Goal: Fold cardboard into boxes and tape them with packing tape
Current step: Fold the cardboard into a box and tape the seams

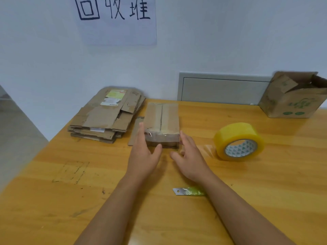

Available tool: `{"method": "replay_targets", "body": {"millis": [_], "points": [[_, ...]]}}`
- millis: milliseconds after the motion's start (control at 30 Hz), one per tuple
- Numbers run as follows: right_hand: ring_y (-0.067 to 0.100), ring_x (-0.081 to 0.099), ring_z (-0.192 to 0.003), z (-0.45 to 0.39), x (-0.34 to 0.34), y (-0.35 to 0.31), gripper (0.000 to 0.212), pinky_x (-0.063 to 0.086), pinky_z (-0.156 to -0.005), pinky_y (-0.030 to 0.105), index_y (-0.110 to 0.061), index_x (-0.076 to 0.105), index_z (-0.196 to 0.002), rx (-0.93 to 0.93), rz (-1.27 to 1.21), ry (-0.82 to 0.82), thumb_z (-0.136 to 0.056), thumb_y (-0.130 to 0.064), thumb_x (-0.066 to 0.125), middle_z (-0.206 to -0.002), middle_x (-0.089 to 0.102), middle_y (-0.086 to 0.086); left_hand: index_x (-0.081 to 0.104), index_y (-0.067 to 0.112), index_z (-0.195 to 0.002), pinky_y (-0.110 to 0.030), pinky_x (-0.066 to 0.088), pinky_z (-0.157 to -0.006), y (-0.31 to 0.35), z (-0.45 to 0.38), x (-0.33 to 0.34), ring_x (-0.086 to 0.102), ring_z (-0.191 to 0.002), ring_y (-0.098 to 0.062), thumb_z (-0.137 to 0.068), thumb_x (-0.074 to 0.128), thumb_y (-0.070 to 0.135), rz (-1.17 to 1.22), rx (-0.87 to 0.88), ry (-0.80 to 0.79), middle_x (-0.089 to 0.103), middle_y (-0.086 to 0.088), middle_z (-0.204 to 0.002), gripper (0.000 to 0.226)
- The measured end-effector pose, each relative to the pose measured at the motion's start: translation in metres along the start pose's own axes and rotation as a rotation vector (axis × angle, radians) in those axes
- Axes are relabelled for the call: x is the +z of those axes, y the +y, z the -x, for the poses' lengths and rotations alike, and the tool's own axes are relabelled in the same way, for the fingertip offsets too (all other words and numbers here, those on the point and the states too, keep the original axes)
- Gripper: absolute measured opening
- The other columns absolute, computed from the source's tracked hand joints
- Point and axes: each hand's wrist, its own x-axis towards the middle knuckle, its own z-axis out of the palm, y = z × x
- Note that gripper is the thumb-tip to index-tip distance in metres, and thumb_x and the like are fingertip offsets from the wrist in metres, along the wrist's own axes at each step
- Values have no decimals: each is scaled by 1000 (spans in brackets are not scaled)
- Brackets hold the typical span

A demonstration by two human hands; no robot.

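Observation:
A small taped cardboard box (pixel 161 121) stands on the wooden table (pixel 70 200), its top seam covered with clear tape. My left hand (pixel 144 152) is open, with its fingers along the box's near left corner. My right hand (pixel 190 156) is open too, fingers spread at the box's near right corner. Neither hand grips the box. A roll of yellow packing tape (pixel 238 141) lies on its side to the right, a loose tail of tape trailing toward the box. A stack of flattened cardboard (pixel 106 115) lies at the back left.
A cutter blade with a green handle (pixel 188 191) lies just under my right forearm. A narrow cardboard strip (pixel 135 131) lies left of the box. An open printed carton (pixel 293 98) stands at the back right against the wall. The table's left edge runs diagonally.

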Motion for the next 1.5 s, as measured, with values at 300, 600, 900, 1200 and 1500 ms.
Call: {"method": "replay_targets", "body": {"millis": [300,600,900,1200,1500], "points": [[14,39,-132,0,3,5,86,40,-107,33,-27,0,-158,8,80,-29,-96,-34,58,-156,26,-8,15,27,-159,-16,34,-91,5,-4,-3,42,-112,13,-95,62,19,177,-189,7,42,13,-144,80],[10,34,-137,-4,4,7,80,37,-112,34,-22,8,-159,-30,47,-20,-96,-28,58,-155,29,-7,25,23,-157,-7,37,-84,3,-5,-2,48,-112,11,-96,53,5,326,-239,36,48,15,-139,70],[5,53,-113,7,9,5,69,48,-97,32,-27,29,-152,-82,-10,123,-93,-22,63,-137,50,-11,58,28,-126,-27,49,-94,14,6,-22,57,-108,2,-100,52,21,417,-243,220,63,15,-118,27],[14,55,-89,25,3,-7,41,53,-78,41,-25,58,-130,-281,241,24,-89,-24,57,-106,57,-4,64,38,-106,-9,40,-70,9,36,-42,53,-97,-3,-96,60,36,163,-129,181,49,11,-109,11],[1,52,-103,42,-22,-6,47,44,-90,28,-29,61,-127,-178,22,-132,-89,-35,35,-111,56,-13,67,44,-96,-26,50,-84,5,52,-42,57,-100,-5,-95,63,33,276,-183,140,53,9,-113,12]]}}
